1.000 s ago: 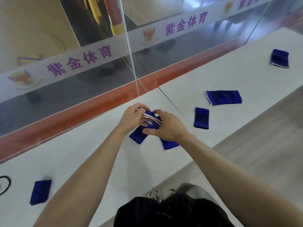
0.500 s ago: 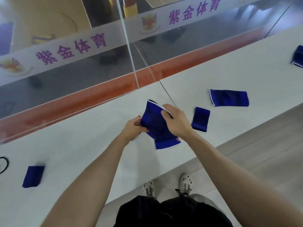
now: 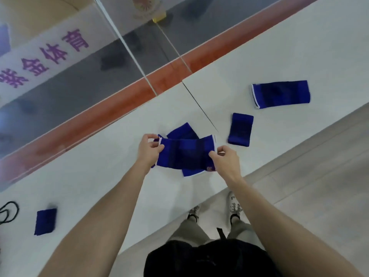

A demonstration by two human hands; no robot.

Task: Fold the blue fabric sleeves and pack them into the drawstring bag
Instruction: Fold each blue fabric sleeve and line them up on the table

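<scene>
A white tabletop (image 3: pixel 99 186) lay beneath the left grip (image 3: pixel 149 150) and the right grip (image 3: pixel 225 160). A thin dark seam (image 3: pixel 199 104) crossed it just beyond the right grip. Farther out from the left grip, an orange-red band (image 3: pixel 95 120) edged the tabletop's far side. Past that band stood a glass panel (image 3: pixel 79 92) bearing a white banner (image 3: pixel 44 56) with purple characters, and a pale slanting joint (image 3: pixel 127 48) split the glass. Nearer than both grips, below the tabletop's edge, white shoes (image 3: pixel 234 206) stood on grey floor tiles (image 3: pixel 309 176).
</scene>
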